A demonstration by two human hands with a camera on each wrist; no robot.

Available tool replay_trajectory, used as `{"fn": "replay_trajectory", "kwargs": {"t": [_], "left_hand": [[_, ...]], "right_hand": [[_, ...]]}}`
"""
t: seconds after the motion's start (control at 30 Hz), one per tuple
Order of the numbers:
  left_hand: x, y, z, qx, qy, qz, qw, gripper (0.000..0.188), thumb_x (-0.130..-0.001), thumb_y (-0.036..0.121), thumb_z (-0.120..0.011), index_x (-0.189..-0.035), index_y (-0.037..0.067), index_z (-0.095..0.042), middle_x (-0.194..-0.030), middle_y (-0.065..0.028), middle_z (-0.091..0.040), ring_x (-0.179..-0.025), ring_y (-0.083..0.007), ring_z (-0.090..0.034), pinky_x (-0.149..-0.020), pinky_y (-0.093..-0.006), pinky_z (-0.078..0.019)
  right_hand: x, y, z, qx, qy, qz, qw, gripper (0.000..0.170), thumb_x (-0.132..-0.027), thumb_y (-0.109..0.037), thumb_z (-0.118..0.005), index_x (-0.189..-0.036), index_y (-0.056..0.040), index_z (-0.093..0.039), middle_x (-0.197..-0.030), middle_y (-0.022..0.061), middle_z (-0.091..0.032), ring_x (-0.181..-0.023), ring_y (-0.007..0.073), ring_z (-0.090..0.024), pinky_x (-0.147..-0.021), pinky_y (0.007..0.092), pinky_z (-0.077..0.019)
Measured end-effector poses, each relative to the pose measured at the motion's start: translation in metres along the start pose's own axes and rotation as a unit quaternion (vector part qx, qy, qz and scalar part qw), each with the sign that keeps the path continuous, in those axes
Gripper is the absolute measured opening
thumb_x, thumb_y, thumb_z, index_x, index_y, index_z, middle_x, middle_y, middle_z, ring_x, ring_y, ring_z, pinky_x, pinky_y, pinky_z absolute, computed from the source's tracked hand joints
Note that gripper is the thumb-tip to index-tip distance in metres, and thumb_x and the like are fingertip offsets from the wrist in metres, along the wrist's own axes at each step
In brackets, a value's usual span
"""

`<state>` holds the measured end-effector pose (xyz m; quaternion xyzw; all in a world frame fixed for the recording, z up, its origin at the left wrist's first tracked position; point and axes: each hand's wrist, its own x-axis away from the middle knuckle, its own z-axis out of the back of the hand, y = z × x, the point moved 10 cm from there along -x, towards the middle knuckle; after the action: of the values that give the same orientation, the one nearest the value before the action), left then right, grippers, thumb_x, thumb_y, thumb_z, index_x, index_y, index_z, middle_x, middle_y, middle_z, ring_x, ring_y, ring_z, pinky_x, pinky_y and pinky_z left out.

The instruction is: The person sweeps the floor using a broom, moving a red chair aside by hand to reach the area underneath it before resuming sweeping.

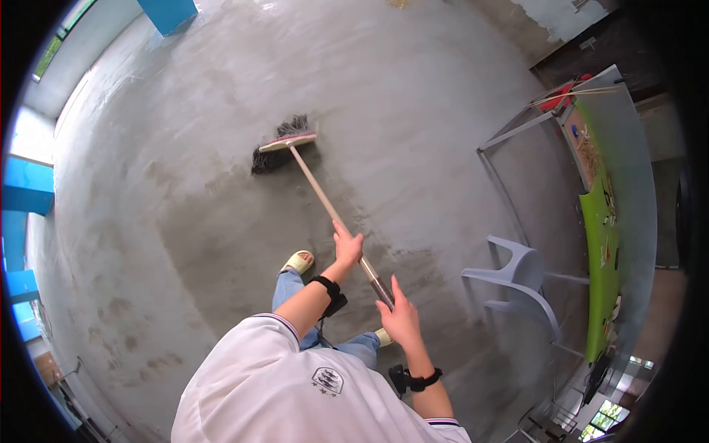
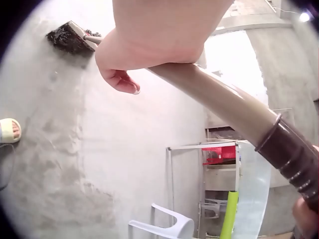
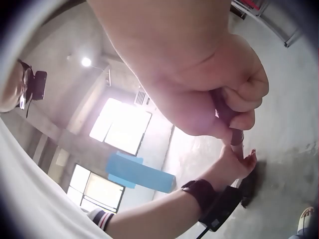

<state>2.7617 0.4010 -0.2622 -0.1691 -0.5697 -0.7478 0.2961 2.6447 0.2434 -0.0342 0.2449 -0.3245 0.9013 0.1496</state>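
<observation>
A mop (image 1: 288,140) with dark strands and a pale, red-edged head lies against the grey floor ahead. Its beige handle (image 1: 317,186) slants back toward the person. Partway down the handle, the left hand (image 1: 347,246) grips it; the left wrist view shows this hand (image 2: 149,50) over the shaft with a fingertip curled beneath. The right hand (image 1: 401,317) holds the ribbed dark brown grip (image 2: 294,159) at the handle's near end. In the right wrist view, the fingers of the right hand (image 3: 234,89) wrap that grip, hiding most of it.
Darker damp-looking patches mark the concrete floor (image 1: 221,244). At the right stand a light plastic chair (image 1: 517,269) and a metal-framed table (image 1: 602,236) with a green cover. Blue pillars (image 1: 26,184) line the left. The person's feet in yellow slippers (image 1: 299,261) are close behind the mop.
</observation>
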Motion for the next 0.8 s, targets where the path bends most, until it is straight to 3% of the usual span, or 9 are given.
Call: {"fn": "replay_trajectory", "kwargs": {"t": [0.23, 0.33, 0.4, 0.47, 0.5, 0.53, 0.57, 0.73, 0.8], "left_hand": [[0.157, -0.082, -0.15, -0.081, -0.082, 0.008, 0.993, 0.11, -0.071, 0.02, -0.062, -0.14, -0.002, 0.021, -0.128, -0.0364, -0.029, -0.106, -0.0433, -0.051, -0.091, -0.0392, -0.0454], [0.237, -0.155, -0.244, -0.092, -0.21, 0.059, 0.972, 0.116, -0.07, 0.021, -0.063, -0.133, -0.005, 0.031, -0.128, -0.0395, -0.035, -0.112, -0.0443, -0.049, -0.093, -0.0391, -0.0452], [0.301, -0.19, -0.295, -0.154, -0.26, 0.066, 0.951, 0.118, -0.072, 0.023, -0.064, -0.13, -0.008, 0.033, -0.118, -0.0367, -0.047, -0.106, -0.0426, -0.054, -0.09, -0.0387, -0.0469], [0.385, -0.194, -0.328, -0.14, -0.312, 0.141, 0.929, 0.118, -0.074, 0.018, -0.065, -0.128, -0.006, 0.037, -0.093, -0.0256, -0.06, -0.068, -0.0309, -0.064, -0.054, -0.0368, -0.0536], [0.411, -0.219, -0.355, -0.16, -0.317, 0.148, 0.923, 0.115, -0.079, 0.02, -0.061, -0.12, -0.009, 0.042, -0.067, -0.0156, -0.059, -0.045, -0.0233, -0.056, -0.04, -0.0342, -0.0461], [0.441, -0.22, -0.37, -0.217, -0.343, 0.155, 0.901, 0.113, -0.079, 0.02, -0.059, -0.121, -0.009, 0.042, -0.064, -0.0144, -0.058, -0.043, -0.0227, -0.055, -0.038, -0.0341, -0.0441], [0.474, -0.228, -0.378, -0.214, -0.368, 0.205, 0.882, 0.117, -0.075, 0.018, -0.065, -0.13, -0.003, 0.036, -0.08, -0.0175, -0.06, -0.054, -0.024, -0.058, -0.043, -0.0335, -0.0484], [0.555, -0.323, -0.437, -0.457, -0.466, 0.212, 0.728, 0.112, -0.079, 0.023, -0.061, -0.133, 0.0, 0.035, -0.068, -0.0125, -0.054, -0.049, -0.0193, -0.052, -0.042, -0.0304, -0.043], [0.572, -0.348, -0.437, -0.445, -0.434, 0.22, 0.752, 0.112, -0.081, 0.031, -0.058, -0.13, -0.002, 0.037, -0.063, -0.0111, -0.054, -0.046, -0.0202, -0.052, -0.042, -0.0324, -0.0434]], "right_hand": [[0.109, 0.192, 0.039, 0.04, -0.025, -0.009, 0.999, 0.052, -0.084, -0.026, -0.058, -0.133, -0.0165, -0.045, -0.096, 0.0212, -0.064, -0.088, 0.0413, -0.061, -0.076, 0.0479, -0.0482], [0.183, 0.277, 0.069, 0.083, 0.012, 0.01, 0.996, 0.05, -0.084, -0.026, -0.059, -0.132, -0.0179, -0.047, -0.091, 0.0172, -0.065, -0.084, 0.0392, -0.062, -0.073, 0.0478, -0.0489], [0.242, 0.325, 0.092, 0.117, 0.035, 0.001, 0.992, 0.05, -0.083, -0.026, -0.06, -0.132, -0.0186, -0.048, -0.088, 0.0157, -0.065, -0.082, 0.0381, -0.062, -0.071, 0.0476, -0.0491], [0.295, 0.374, 0.115, 0.122, 0.035, -0.043, 0.991, 0.05, -0.081, -0.026, -0.062, -0.13, -0.0197, -0.05, -0.089, 0.0158, -0.065, -0.082, 0.037, -0.063, -0.07, 0.0478, -0.0487], [0.319, 0.392, 0.124, 0.113, 0.044, -0.052, 0.991, 0.05, -0.081, -0.026, -0.062, -0.13, -0.0197, -0.05, -0.089, 0.0158, -0.065, -0.082, 0.037, -0.063, -0.07, 0.0478, -0.0487], [0.339, 0.412, 0.134, 0.121, 0.037, -0.075, 0.989, 0.051, -0.081, -0.026, -0.063, -0.13, -0.02, -0.05, -0.089, 0.0154, -0.066, -0.081, 0.0366, -0.063, -0.069, 0.0474, -0.0489], [0.361, 0.434, 0.135, 0.127, 0.028, -0.1, 0.986, 0.052, -0.08, -0.026, -0.063, -0.13, -0.0203, -0.05, -0.089, 0.015, -0.066, -0.081, 0.0361, -0.063, -0.069, 0.0471, -0.0491], [0.439, 0.519, 0.112, 0.105, 0.061, -0.164, 0.979, 0.054, -0.081, -0.029, -0.063, -0.133, -0.0285, -0.048, -0.079, 0.013, -0.064, -0.073, 0.0336, -0.063, -0.064, 0.0455, -0.0492], [0.457, 0.557, 0.093, 0.076, 0.067, -0.195, 0.976, 0.055, -0.08, -0.03, -0.064, -0.133, -0.031, -0.047, -0.078, 0.0132, -0.064, -0.072, 0.0333, -0.063, -0.063, 0.0453, -0.0492]]}}
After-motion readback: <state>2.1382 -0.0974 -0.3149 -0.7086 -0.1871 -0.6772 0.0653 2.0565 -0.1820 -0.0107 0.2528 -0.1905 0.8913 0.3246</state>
